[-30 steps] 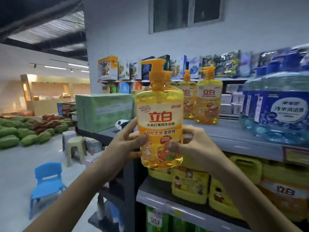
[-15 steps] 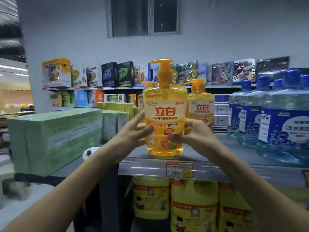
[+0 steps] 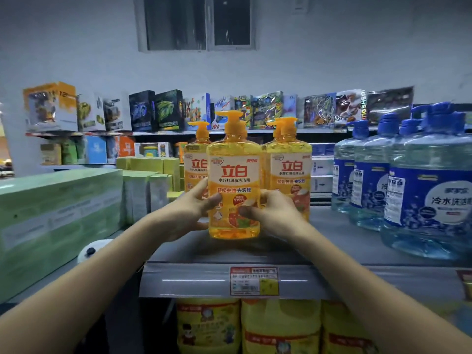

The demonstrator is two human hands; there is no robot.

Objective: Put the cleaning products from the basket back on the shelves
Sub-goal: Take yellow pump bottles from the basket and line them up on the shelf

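Yellow dish soap bottle [image 3: 234, 190] with an orange pump is held upright in both hands over the front part of the shelf [image 3: 332, 241]. Its base is seen at shelf level; whether it is set down or a hair above cannot be told. The label is turned to the camera.

Left hand [image 3: 190, 213] is wrapped on the bottle's lower left side. The thumb is laid across the front label edge, and the fingers are curled round the side, mostly hidden behind it. Right hand [image 3: 270, 213] is mirrored on the lower right. The thumb is pressed on the front near the fruit picture, and the other fingers are curled behind, out of sight.

Matching yellow bottles [image 3: 291, 169] are stood directly behind, at back left and back right. The held one is placed in front, between them. Contact with them cannot be confirmed.

Blue-capped clear jugs [image 3: 429, 195] are lined up on the same shelf to the right, apart from the held bottle. Pale green boxes [image 3: 51, 221] are stacked to the left on a neighbouring surface. A red-and-yellow price tag [image 3: 254, 281] is fixed to the shelf's front rail, below the bottle. Large yellow jugs [image 3: 281, 325] are stored on the level underneath. Toy boxes [image 3: 143, 111] are lined up on far shelves against the wall, under a dark window [image 3: 201, 21].
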